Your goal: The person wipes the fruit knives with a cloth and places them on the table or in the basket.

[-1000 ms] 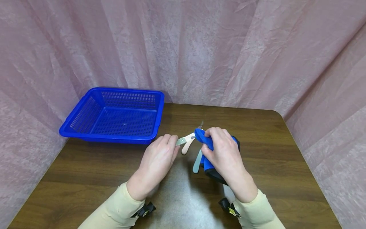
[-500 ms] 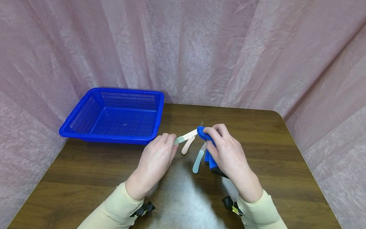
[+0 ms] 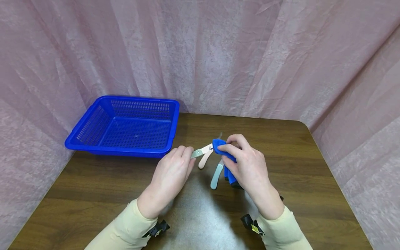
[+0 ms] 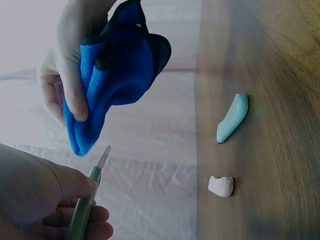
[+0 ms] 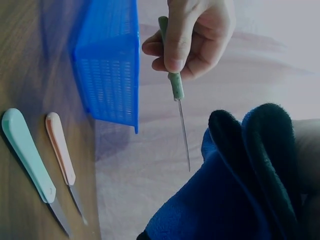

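Note:
My left hand (image 3: 171, 173) grips the green handle of a small knife (image 3: 197, 153), its blade pointing right and slightly away. My right hand (image 3: 248, 166) pinches a folded blue cloth (image 3: 220, 146) with dark edging, which overlaps the blade's far end in the head view. In the right wrist view the knife's thin blade (image 5: 184, 132) shows edge-on beside the cloth (image 5: 200, 200). Below the hands, a knife with a pale pink handle (image 3: 205, 159) and one with a teal handle (image 3: 217, 177) lie on the table. The teal knife's blade is mostly hidden by the cloth and right hand.
A blue plastic basket (image 3: 170, 139) with slotted walls stands at the back left of the wooden table (image 3: 281, 146). Behind the table's far edge hangs a pink curtain (image 3: 200, 55), which continues round both sides.
The right hand has drawn the cloth right along the blade, then come back left over it. The cloth now hangs in a narrower bunch. The left hand and its knife have barely moved.

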### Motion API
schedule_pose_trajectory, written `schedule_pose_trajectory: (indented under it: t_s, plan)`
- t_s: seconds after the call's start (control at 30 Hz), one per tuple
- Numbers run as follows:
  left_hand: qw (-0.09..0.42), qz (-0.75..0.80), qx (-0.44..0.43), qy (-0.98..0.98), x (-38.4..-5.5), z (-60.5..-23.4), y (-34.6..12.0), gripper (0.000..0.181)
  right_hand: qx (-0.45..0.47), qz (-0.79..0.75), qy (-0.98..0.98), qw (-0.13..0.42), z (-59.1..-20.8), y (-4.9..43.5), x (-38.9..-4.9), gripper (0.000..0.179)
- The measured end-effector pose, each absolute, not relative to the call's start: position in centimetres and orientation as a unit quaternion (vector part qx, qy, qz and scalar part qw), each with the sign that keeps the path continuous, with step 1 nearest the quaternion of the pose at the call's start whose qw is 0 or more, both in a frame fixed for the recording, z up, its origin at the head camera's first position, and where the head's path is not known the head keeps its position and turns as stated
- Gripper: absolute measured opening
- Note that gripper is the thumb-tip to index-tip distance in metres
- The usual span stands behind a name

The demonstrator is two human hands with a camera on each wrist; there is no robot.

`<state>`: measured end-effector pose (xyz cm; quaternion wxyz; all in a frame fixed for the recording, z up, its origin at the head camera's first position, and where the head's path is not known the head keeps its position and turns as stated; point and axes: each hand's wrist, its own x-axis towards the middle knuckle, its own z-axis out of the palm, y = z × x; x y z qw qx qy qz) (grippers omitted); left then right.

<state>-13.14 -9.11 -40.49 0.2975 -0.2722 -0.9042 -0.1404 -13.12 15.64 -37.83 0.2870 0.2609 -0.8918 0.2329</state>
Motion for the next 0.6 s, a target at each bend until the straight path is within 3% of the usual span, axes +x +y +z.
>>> schedule_pose_trajectory:
  t_s: [0.6]
  plan:
    - [0.295,-0.131,-0.287,-0.902,-12.8,-40.3,-9.0,0.025,0.295,0.198,-0.882,0.311,-38.5,14.0,-13.3,0.028]
